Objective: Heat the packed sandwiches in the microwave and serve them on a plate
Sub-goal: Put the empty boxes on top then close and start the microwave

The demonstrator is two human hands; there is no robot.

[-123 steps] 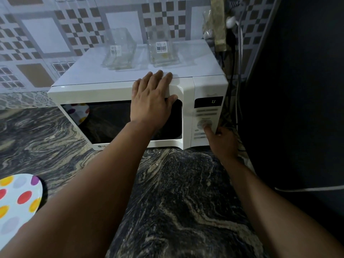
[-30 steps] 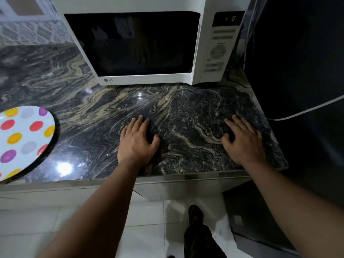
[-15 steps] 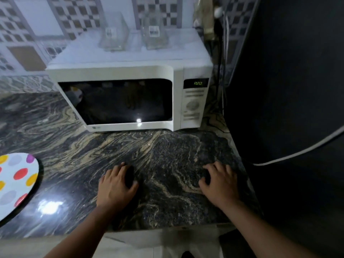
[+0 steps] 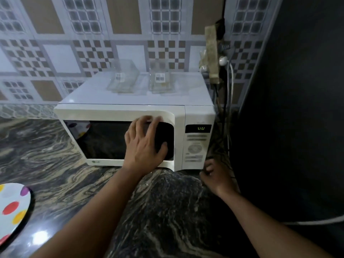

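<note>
Two bare hands are up at the white microwave [image 4: 119, 114], which sits on the dark marbled bench [image 4: 167, 211] at about 12 o'clock from the wearer. The left hand [image 4: 144, 144] lies spread against the right part of the dark door window [image 4: 104, 140], fingers fanned up toward the door's top edge and thumb out to 3 o'clock; it grips nothing. The right hand [image 4: 216, 176] is low at the microwave's front right corner, just under the control panel [image 4: 195, 146], with its fingers curled; whether it pinches anything there cannot be told. The door is shut. The display [image 4: 201, 128] glows with green digits too blurred to read. The window is too dark to show the sandwiches.

On the microwave's top, at 12 o'clock, stand two clear plastic containers [image 4: 123, 77] side by side, each with a barcode label. A white plate [image 4: 11, 211] with coloured dots lies on the bench at 9 o'clock, well apart from both hands and cut by the picture's edge. Its reflection shows in the window's left corner. Cables [image 4: 229, 86] hang down the tiled wall [image 4: 59, 53] at 1 o'clock, beside the microwave.
</note>
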